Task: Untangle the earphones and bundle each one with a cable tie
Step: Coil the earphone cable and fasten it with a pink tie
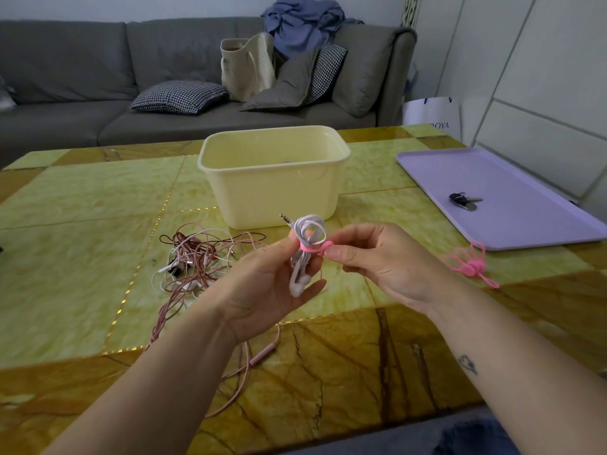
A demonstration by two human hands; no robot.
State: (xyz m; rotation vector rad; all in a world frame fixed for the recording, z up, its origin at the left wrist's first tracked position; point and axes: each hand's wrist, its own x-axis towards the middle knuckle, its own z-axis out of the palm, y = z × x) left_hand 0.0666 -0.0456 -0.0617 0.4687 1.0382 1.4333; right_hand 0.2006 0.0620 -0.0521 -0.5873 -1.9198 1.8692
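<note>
Hazards, read from the left: the tangled earphones [197, 257] lie left of centre on the tabletop [82, 208] and trail a pink cord toward the near edge beneath the left forearm. A sweep of that arm could tighten the knot or drag it off the edge. At centre, the white earphones [307, 244] are coiled, but the pink cable tie [312, 248] around their waist does not yet look fastened. If either grip slackens, the loops would likely spring apart and the plug end slip out at the top. Pulling the tie hard could kink the thin cord. At right, the spare cable ties [469, 264] lie near the right edge, just before the purple tray [525, 205], where a moving wrist might brush them off. Hands: the left hand [272, 284] is palm-up, its fingers curled round the lower half of the coil, the earbuds hanging against the palm. The right hand [377, 261] pinches the free end of the tie between thumb and forefinger, its other fingers loosely bent. The coil is held in the air over the middle of the tabletop, in front of the yellow tub [272, 175].
</note>
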